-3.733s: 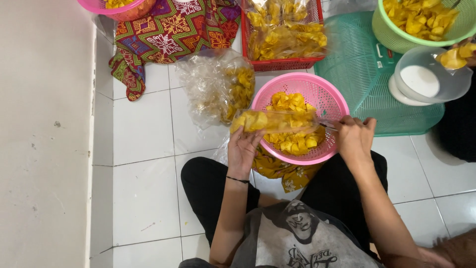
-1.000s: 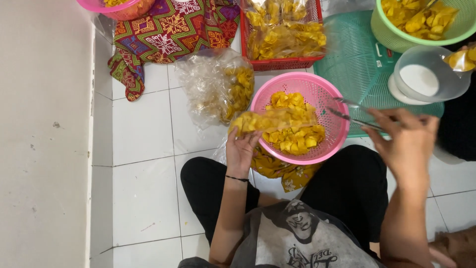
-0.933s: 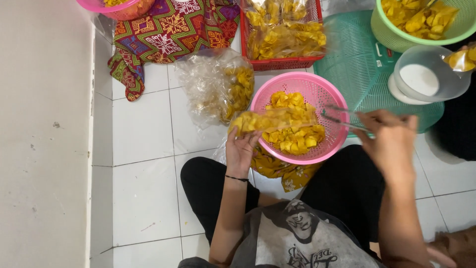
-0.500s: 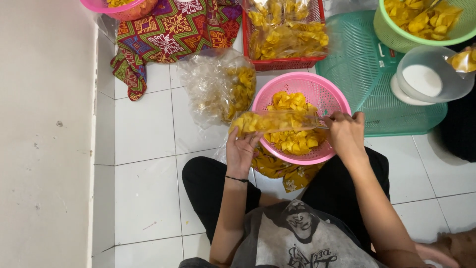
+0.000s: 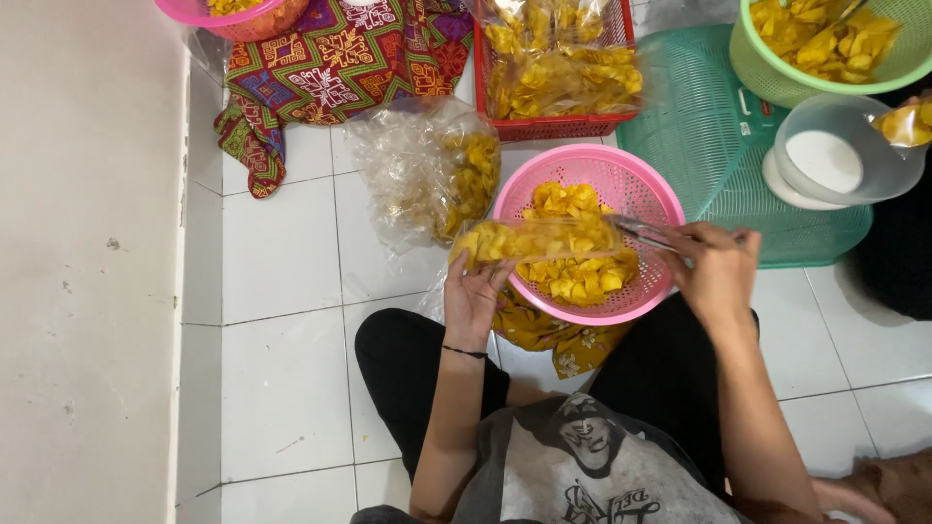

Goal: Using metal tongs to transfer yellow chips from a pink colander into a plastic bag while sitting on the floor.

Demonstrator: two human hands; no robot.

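Left hand clamps the chip bag, right hand pinches tongs at 3 o'clock, so tilt it and chips probably spill.

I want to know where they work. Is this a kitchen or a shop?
Probably a home floor used for packing snacks. The person sits on a white tiled floor, among a pink basket of yellow chips and a red crate of filled bags.

A: On what surface are the items carried?
B: A white tiled floor is used. Placed directly on it are a patterned cloth, a clear bag of yellow chips, a red basket and a green tray.
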